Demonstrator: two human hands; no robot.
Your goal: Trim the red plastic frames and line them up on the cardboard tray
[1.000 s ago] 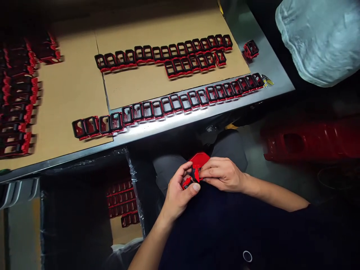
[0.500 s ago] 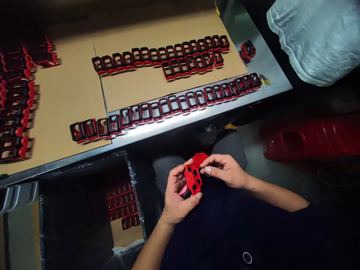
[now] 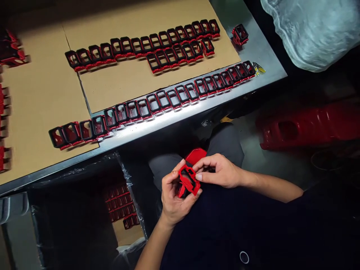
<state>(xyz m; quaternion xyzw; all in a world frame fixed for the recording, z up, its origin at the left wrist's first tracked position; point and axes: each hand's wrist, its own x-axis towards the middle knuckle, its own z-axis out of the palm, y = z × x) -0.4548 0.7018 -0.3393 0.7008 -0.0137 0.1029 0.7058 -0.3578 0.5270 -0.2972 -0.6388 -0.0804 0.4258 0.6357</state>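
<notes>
My left hand [image 3: 177, 198] is wrapped round a red-and-black plastic housing [image 3: 188, 182] over my lap, thumb at its lower edge and fingers along its far left side. The housing is tilted, its red face with cut-out openings turned up. My right hand [image 3: 218, 170] is closed in a pinch, thumb and index finger at the housing's upper right edge. Whether a small part sits between those fingertips is hidden. Just beyond the hands, a flat red surface [image 3: 197, 155] shows between my knees.
On the table ahead, similar housings stand in a front row [image 3: 153, 103] and back rows [image 3: 154, 43] on cardboard [image 3: 36, 105]. One lone housing [image 3: 240, 34] sits at the right. More housings [image 3: 120, 202] lie below at left. A large red moulded part [image 3: 312, 125] lies right.
The housing has turned in my left hand, its openings now facing more upward. My right fingertips have moved slightly left and down onto its edge. The whole view has shifted a little.
</notes>
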